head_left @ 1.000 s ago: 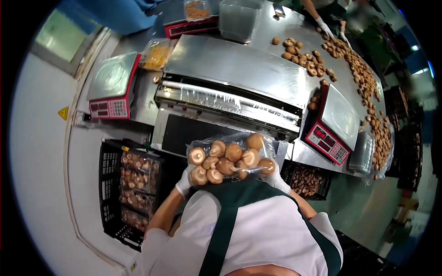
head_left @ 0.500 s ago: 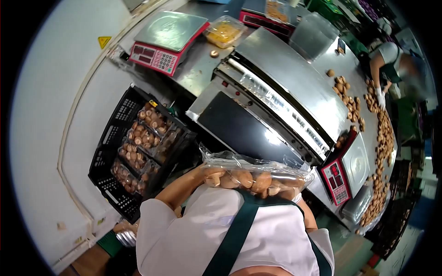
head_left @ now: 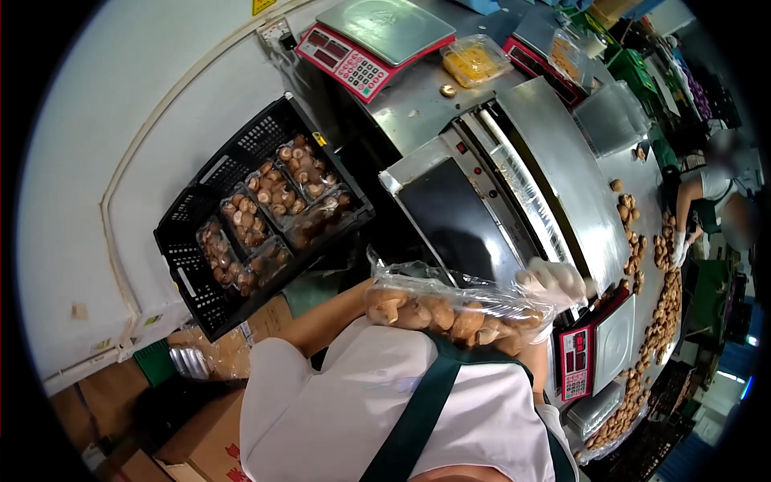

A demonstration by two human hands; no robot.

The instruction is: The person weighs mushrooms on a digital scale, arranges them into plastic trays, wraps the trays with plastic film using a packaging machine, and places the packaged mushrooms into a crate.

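Observation:
A clear film-covered pack of brown mushrooms is held up close to my chest, tilted so its side faces me. My left forearm runs to the left end of the pack, where my left hand holds it; the fingers are hidden behind it. My right hand, in a white glove, lies over the right end, with fingers bent together on the loose film. Just beyond the pack is the wrapping machine, with a dark plate and a film roll.
Left of me, a black crate holds several mushroom packs. Red-edged scales stand at the back; another scale is at right. Loose mushrooms cover the right-hand table. A co-worker's gloved hand is among them.
My right hand has come up from behind the pack onto the film at its right end. The view has shifted, so the crate and machine appear larger and displaced.

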